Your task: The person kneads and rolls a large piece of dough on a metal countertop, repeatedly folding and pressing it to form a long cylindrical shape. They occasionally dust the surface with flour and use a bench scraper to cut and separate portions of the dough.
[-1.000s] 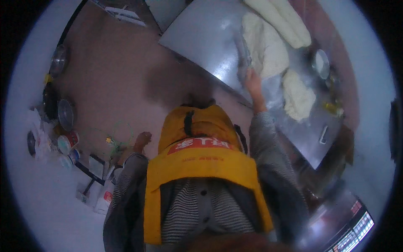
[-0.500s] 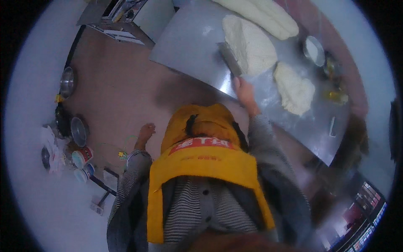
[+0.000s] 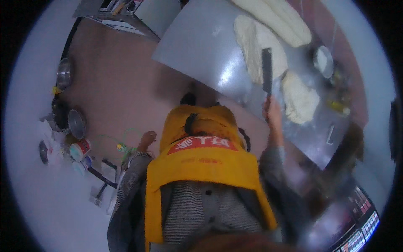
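My right hand [image 3: 273, 111] is closed round the handle of a cleaver-like knife [image 3: 267, 69] with a broad, dark rectangular blade. The blade points away from me, over a large slab of pale dough [image 3: 248, 48] on the metal table [image 3: 191, 46]. Whether it touches the dough I cannot tell. A smaller, ragged piece of dough [image 3: 300, 100] lies just right of the hand, and a long thick dough roll [image 3: 285, 23] stretches along the far side. At my left side, away from the table, my left hand [image 3: 147, 138] hangs empty with its fingers loosely bent.
A bowl of white stuff [image 3: 322, 62] and a yellowish bottle [image 3: 338, 107] stand at the table's right. A cabinet [image 3: 153, 17] adjoins its far left. Metal basins [image 3: 77, 124] and tubs [image 3: 79, 149] sit on the floor by the left wall.
The knife has swung from leaning left beside the slab to nearly straight ahead over it. My right hand has moved right and a little nearer. The view has shifted slightly.
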Demonstrator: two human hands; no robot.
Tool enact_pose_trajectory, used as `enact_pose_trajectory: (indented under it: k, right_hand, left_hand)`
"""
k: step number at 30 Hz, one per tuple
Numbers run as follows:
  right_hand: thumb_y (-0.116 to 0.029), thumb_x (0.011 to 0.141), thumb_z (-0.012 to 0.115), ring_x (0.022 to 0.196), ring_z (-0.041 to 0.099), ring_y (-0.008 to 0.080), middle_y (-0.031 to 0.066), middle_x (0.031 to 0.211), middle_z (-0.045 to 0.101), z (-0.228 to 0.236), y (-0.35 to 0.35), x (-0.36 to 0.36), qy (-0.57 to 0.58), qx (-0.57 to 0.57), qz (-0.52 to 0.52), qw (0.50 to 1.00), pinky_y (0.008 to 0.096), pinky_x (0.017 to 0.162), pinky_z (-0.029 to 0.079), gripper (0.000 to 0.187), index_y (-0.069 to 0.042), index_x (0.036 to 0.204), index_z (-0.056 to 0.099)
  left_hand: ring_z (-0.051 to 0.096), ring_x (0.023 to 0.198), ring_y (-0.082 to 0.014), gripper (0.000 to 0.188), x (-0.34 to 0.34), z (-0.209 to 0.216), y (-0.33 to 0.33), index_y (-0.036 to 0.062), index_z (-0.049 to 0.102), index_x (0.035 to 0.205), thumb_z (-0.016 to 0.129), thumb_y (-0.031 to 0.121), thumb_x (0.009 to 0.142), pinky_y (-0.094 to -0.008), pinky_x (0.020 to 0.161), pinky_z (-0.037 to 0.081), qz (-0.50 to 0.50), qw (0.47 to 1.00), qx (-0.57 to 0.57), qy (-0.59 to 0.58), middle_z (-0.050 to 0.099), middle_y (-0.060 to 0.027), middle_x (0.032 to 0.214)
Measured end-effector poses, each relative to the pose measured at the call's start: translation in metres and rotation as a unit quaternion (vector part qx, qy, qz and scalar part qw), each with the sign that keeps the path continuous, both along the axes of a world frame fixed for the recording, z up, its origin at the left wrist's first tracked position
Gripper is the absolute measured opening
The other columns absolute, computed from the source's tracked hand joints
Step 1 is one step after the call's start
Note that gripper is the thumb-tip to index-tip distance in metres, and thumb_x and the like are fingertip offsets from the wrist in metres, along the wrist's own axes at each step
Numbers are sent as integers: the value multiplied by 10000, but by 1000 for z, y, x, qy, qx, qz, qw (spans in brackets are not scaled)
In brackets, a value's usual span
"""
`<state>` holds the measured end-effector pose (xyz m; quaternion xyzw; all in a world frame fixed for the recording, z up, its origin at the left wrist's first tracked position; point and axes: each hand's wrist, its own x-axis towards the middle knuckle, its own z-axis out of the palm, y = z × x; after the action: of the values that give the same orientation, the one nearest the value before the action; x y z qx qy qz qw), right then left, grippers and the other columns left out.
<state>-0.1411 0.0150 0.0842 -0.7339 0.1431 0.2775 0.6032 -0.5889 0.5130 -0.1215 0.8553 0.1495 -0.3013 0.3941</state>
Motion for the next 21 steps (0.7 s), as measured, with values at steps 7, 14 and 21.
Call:
enact_pose_trajectory:
  k: [7, 14, 21]
  right_hand:
    - [-376, 988, 479, 965, 635, 411, 202, 1023, 678, -31, 171, 32, -206, -303, 182, 913, 463, 846, 489, 386, -34, 1114, 606]
    - [-402, 999, 423, 1011, 615, 427, 219, 1046, 667, -87, 250, 53, -175, -301, 194, 917, 499, 854, 480, 425, -43, 1124, 614]
    - [-508, 1011, 366, 569, 568, 263, 117, 755, 622, -44, 165, 93, -75, -112, -14, 991, 361, 510, 464, 509, -58, 985, 603]
  left_hand:
    - [683, 829, -220, 410, 135, -10, 49, 2, 603, 1221, 587, 293, 932, -352, 750, 534, 212, 955, -34, 203, 676, -149, 1008]
    - [647, 891, -199, 408, 244, 56, 107, -25, 594, 1220, 583, 262, 931, -349, 776, 529, 234, 966, -91, 69, 663, -126, 1069]
    - [646, 886, -207, 350, 229, -27, 168, 9, 616, 1204, 592, 212, 920, -345, 801, 535, -79, 993, 36, 80, 650, -109, 1092]
